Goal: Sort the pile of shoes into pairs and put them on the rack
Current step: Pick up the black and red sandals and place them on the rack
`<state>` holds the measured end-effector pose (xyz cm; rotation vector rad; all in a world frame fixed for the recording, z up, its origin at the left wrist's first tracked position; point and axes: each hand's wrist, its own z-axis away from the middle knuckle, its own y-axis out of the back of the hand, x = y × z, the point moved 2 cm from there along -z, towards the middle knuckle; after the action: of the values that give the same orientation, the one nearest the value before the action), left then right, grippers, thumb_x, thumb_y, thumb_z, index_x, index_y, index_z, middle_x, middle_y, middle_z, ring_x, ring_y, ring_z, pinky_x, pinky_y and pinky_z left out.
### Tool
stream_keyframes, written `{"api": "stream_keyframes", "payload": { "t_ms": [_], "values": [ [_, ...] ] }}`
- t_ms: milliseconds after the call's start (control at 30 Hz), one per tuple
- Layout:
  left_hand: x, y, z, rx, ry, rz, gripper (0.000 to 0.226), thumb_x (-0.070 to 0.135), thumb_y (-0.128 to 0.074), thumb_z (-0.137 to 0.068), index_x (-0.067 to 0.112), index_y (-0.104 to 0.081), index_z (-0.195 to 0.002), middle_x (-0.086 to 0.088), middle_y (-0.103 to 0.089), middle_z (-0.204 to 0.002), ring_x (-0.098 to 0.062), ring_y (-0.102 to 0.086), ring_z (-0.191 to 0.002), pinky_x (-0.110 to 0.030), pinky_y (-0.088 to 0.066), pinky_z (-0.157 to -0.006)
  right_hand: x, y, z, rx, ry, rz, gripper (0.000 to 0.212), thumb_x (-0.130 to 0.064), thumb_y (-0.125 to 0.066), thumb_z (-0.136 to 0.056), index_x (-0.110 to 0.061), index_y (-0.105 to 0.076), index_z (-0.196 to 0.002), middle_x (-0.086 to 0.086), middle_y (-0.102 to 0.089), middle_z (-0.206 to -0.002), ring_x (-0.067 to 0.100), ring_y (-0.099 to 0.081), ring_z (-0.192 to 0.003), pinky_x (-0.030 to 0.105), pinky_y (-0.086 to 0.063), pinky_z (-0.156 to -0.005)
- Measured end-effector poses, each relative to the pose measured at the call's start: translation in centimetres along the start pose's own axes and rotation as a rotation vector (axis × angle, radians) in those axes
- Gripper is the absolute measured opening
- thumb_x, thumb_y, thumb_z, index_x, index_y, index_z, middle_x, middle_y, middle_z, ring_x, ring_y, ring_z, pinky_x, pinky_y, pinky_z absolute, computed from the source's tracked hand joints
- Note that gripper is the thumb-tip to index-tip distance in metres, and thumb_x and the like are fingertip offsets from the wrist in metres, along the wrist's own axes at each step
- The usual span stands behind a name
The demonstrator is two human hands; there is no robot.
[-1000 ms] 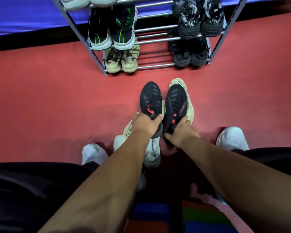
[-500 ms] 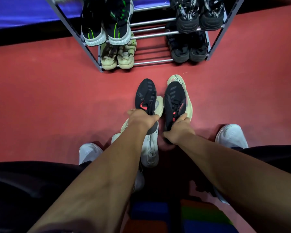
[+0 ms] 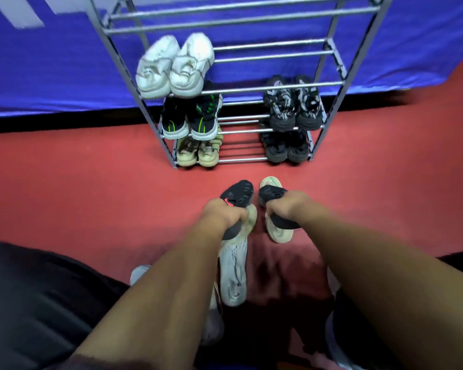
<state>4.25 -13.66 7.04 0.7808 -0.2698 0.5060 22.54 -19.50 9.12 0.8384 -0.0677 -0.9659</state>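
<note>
The rack (image 3: pixel 251 88) is silver-grey metal. Its shoes are a white pair (image 3: pixel 175 66), a black pair with green streaks (image 3: pixel 191 118), a beige pair (image 3: pixel 198 153), a black-and-white marbled pair (image 3: pixel 292 106) and a plain black pair (image 3: pixel 284 149). The red-marked black shoe (image 3: pixel 238 194) and the second black shoe (image 3: pixel 271 194) have cream soles. The floor (image 3: pixel 64 182) is red, the cloth (image 3: pixel 51 70) blue-violet.
</note>
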Motion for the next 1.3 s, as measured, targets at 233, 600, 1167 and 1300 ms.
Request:
{"api": "stream_keyframes", "payload": {
  "t_ms": [233, 600, 1167, 1300],
  "values": [
    [9.2, 10.0, 6.2, 0.074, -0.201, -0.334, 0.044, 0.039, -0.082, -0.069, 0.009, -0.073, -0.1, -0.012, -0.071, -0.101, -0.025, -0.069, -0.081, -0.029, -0.054, -0.07, -5.7, 13.2, 7.5, 0.053, 0.138, 0.24, 0.017, -0.024, -0.069, -0.078, -0.012, -0.075, -0.068, 0.009, -0.061, -0.055, 0.02, -0.051, -0.035, 0.015, -0.039, -0.04],
    [17.7, 20.7, 12.4, 0.293, -0.416, -0.266, 0.04, 0.047, -0.084, -0.067, 0.011, -0.076, -0.083, -0.007, -0.074, -0.081, -0.023, -0.07, -0.07, -0.026, -0.051, -0.057, -5.5, 26.1, 11.5, 0.483, 0.241, 0.035, 0.038, -0.047, -0.078, -0.073, -0.01, -0.069, -0.07, 0.009, -0.065, -0.069, 0.025, -0.059, -0.062, 0.03, -0.048, -0.058],
    [24.4, 13.9, 0.1, 0.425, -0.461, 0.189, 0.065, 0.045, -0.087, -0.072, 0.003, -0.057, -0.112, -0.007, -0.064, -0.1, -0.027, -0.061, -0.087, -0.031, -0.041, -0.066, -6.0, 26.4, -2.8, 0.585, 0.238, -0.423, 0.065, -0.044, -0.081, -0.076, -0.011, -0.053, -0.125, 0.006, -0.063, -0.11, 0.029, -0.06, -0.095, 0.034, -0.043, -0.069],
    [26.8, 13.3, -2.5, 0.455, -0.453, 0.237, 0.067, 0.046, -0.086, -0.074, 0.002, -0.055, -0.114, -0.009, -0.064, -0.107, -0.026, -0.057, -0.088, -0.033, -0.041, -0.069, -7.0, 26.7, -5.3, 0.624, 0.24, -0.476, 0.055, -0.037, -0.082, -0.078, -0.013, -0.051, -0.117, 0.003, -0.061, -0.102, 0.028, -0.059, -0.089, 0.033, -0.043, -0.068]
  ]
}}
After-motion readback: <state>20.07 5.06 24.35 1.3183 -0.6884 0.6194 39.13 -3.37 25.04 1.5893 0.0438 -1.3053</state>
